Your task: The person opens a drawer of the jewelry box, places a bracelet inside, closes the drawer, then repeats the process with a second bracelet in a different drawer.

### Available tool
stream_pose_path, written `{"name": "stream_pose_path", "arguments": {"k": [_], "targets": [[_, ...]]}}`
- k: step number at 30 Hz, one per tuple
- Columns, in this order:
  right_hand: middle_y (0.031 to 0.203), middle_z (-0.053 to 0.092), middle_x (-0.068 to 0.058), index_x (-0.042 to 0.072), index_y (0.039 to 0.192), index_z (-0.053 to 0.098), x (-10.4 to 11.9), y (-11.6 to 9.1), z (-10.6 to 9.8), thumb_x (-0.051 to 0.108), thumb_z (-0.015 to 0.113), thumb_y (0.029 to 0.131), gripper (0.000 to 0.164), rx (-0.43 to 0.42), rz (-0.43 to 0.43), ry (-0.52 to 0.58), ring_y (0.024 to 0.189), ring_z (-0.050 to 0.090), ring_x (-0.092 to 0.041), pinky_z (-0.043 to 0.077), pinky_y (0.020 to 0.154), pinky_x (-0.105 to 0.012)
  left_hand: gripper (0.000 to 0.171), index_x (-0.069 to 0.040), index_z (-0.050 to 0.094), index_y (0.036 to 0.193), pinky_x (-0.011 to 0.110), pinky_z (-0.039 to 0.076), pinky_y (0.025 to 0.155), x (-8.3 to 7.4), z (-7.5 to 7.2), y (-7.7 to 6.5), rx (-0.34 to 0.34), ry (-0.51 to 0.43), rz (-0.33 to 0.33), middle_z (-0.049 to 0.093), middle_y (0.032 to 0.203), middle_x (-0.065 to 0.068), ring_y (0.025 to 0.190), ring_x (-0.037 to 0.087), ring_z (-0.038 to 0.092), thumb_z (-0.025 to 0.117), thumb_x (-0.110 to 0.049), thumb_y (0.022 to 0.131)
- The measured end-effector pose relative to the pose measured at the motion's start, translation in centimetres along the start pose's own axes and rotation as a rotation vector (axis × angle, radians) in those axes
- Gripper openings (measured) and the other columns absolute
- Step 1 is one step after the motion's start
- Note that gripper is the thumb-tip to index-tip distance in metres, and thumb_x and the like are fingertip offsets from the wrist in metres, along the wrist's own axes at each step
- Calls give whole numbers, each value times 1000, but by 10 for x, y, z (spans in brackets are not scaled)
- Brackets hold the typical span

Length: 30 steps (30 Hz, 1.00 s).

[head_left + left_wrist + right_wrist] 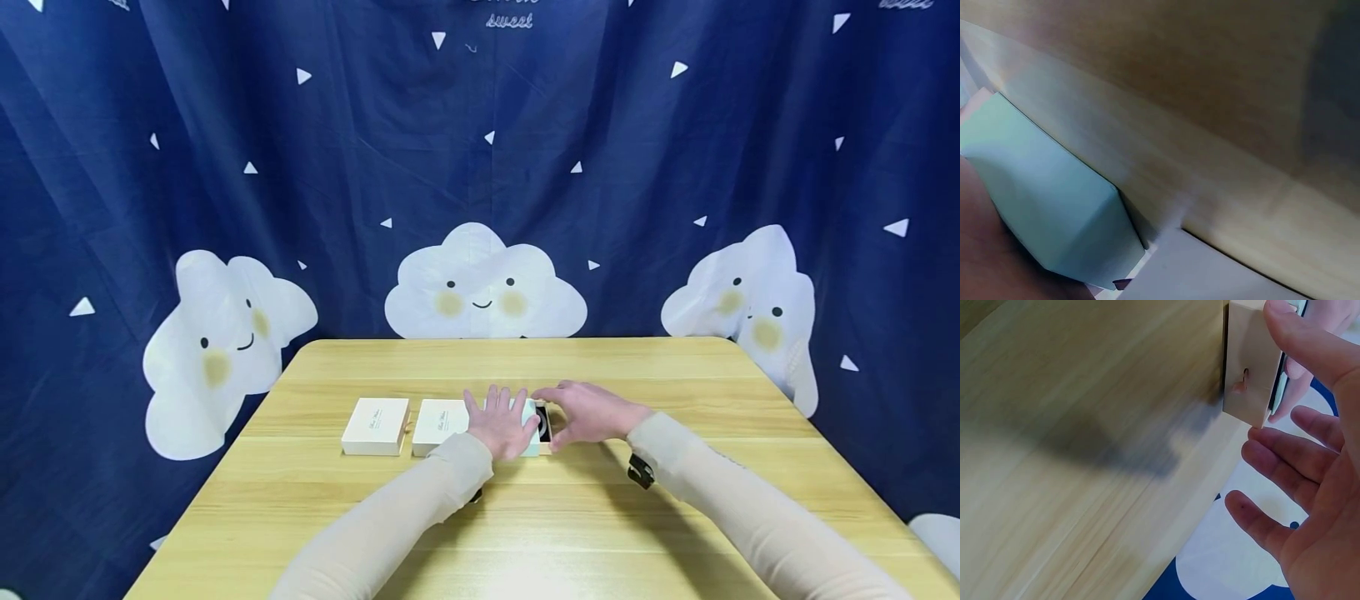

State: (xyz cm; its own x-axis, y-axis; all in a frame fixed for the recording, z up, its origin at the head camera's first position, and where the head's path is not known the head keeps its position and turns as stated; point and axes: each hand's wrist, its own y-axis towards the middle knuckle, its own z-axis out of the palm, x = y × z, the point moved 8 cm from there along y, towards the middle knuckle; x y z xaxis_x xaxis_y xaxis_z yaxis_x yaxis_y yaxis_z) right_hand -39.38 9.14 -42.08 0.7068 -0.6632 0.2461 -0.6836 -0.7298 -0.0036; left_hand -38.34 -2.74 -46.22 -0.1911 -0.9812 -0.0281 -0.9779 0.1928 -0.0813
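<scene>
My left hand (501, 427) lies with spread fingers over the top of a pale green box (1047, 181), covering much of it. From the box's right end sticks out a pale drawer (1250, 369) with a small ribbon pull tab, partly slid out. Inside it a dark lining with a round grey item (543, 423) shows. My right hand (592, 412) grips this drawer across its end, thumb on the near side and a finger at the far corner. The other right fingers are spread in the right wrist view.
Just left of the green box is a white box (437, 425) with small lettering, partly behind my left hand. Farther left sits another white box (377, 425) with a ribbon tab on its right side. Behind the wooden table (480, 367) hangs a blue cloud-print curtain (480, 183).
</scene>
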Motion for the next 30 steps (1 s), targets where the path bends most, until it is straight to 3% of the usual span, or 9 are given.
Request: {"name": "stream_pose_path", "arguments": {"k": [16, 25, 30], "targets": [[139, 62, -8, 20, 150, 49, 10, 8, 2, 50, 87, 73, 92, -23, -46, -5, 121, 60, -29, 49, 102, -50, 66, -28, 20, 162, 74, 9, 116, 0, -1, -1, -5, 0, 6, 30, 164, 9, 154, 32, 20, 15, -60, 105], [141, 61, -5, 24, 147, 51, 13, 4, 0, 29, 85, 81, 75, -43, -74, -4, 123, 60, -32, 49, 102, -53, 65, -28, 18, 163, 73, 8, 117, 0, -2, -2, 4, -4, 9, 29, 165, 8, 155, 32, 19, 14, -59, 105], [138, 64, -7, 21, 145, 53, 13, 6, 0, 28, 84, 82, 70, -86, -96, -26, 121, 62, -34, 49, 101, -54, 66, -28, 18, 163, 73, 8, 117, 0, -2, -2, 7, 5, 5, 27, 166, 8, 155, 32, 19, 13, -60, 105]]}}
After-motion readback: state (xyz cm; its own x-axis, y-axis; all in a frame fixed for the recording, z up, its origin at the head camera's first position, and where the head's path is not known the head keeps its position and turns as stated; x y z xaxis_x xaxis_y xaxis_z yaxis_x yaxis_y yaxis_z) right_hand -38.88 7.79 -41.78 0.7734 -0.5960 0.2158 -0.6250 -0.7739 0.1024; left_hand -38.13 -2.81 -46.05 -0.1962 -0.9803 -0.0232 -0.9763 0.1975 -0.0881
